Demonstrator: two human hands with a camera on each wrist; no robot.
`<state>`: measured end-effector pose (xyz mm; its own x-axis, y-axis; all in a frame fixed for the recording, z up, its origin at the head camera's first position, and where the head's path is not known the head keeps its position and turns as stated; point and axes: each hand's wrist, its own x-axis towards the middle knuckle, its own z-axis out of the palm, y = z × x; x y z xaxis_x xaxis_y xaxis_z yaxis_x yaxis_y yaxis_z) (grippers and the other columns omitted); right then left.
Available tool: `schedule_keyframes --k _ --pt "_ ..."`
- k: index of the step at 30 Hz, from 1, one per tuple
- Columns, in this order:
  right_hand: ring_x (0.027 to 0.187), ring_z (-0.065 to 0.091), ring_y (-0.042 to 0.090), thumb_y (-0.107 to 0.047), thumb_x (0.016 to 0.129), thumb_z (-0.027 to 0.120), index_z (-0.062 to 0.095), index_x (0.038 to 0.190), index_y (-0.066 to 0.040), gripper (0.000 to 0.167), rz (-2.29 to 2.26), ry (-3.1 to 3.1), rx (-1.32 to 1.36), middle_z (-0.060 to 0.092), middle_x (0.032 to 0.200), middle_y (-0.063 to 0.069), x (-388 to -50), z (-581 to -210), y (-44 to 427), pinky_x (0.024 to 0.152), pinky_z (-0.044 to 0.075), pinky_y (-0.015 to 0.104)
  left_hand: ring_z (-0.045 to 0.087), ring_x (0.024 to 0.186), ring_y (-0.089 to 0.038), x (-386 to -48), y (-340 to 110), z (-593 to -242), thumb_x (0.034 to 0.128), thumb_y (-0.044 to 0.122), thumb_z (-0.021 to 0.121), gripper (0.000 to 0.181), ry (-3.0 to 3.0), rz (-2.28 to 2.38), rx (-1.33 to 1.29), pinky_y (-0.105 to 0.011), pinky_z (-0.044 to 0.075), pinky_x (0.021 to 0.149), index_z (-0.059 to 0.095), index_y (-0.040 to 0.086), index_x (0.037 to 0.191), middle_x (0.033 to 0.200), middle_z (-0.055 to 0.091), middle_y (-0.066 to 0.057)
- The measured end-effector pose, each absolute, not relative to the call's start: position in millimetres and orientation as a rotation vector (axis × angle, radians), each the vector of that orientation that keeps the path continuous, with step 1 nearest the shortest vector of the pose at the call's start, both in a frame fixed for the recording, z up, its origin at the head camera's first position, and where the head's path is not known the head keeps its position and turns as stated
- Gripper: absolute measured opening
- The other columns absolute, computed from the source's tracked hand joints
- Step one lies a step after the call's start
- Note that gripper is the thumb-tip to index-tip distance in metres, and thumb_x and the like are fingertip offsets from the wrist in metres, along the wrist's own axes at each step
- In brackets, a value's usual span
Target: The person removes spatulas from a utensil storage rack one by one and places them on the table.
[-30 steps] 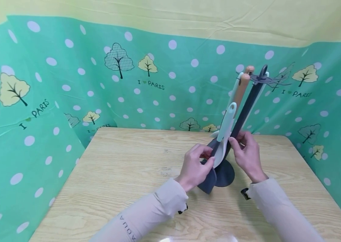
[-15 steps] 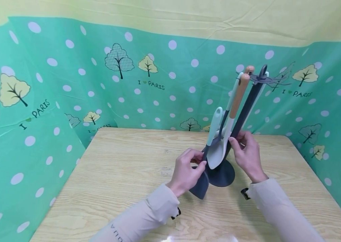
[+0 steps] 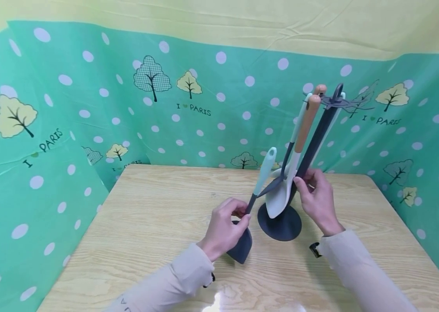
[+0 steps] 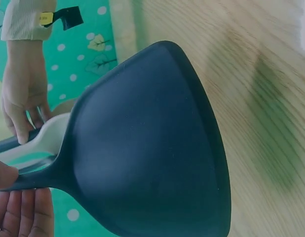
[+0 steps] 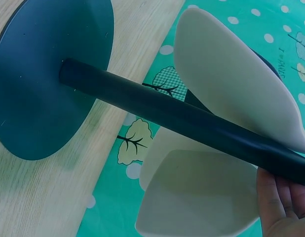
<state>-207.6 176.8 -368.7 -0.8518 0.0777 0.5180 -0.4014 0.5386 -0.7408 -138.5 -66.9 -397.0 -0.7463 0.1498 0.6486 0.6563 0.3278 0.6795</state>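
My left hand [image 3: 225, 227] pinches the neck of a turner spatula with a dark head [image 4: 147, 133] and a mint handle [image 3: 266, 169]. The spatula leans upright left of a dark utensil stand, apart from its base [image 3: 279, 227]. My right hand [image 3: 317, 197] holds the stand's post [image 5: 167, 111] at mid-height. From the stand's top ring [image 3: 338, 103] hang several utensils. Among them are a pale-headed spatula [image 3: 277, 201] with a wooden handle and a dark-headed utensil [image 3: 272, 186] with a mint handle. Other heads behind the post are partly hidden in the head view.
The stand and both hands are over a light wooden table [image 3: 157, 216]. A green dotted cloth [image 3: 211, 130] printed with trees hangs behind and on both sides. More pale utensil heads [image 5: 202, 192] show below the post in the right wrist view.
My left hand has drawn the mint-handled spatula left and toward me, away from the stand. The pale spatula and the base are now more exposed. My right hand stays on the post.
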Motion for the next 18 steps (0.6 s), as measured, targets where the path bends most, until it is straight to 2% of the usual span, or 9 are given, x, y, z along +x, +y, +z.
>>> schedule_keyframes --k 13,18 --pt "0.090 0.061 0.013 -0.014 0.094 0.061 0.052 0.107 0.003 0.023 1.316 -2.256 0.291 0.058 0.093 0.010 -207.0 -367.4 176.7 0.073 0.048 0.009 0.059 0.074 -0.008 -132.4 -93.2 -397.8 0.0782 -0.005 0.071 0.017 -2.156 -1.373 -0.625 -0.022 0.054 0.069 0.065 0.006 0.089 0.084 0.062 0.001" --pt "0.092 0.062 0.019 -0.014 0.094 0.060 0.051 0.108 0.003 0.023 1.321 -2.256 0.304 0.058 0.094 0.011 -208.0 -368.5 177.1 0.075 0.048 0.008 0.059 0.075 -0.008 -129.9 -102.3 -396.9 0.0779 -0.005 0.072 0.017 -2.163 -1.359 -0.599 -0.024 0.055 0.069 0.065 0.006 0.090 0.085 0.062 0.001"
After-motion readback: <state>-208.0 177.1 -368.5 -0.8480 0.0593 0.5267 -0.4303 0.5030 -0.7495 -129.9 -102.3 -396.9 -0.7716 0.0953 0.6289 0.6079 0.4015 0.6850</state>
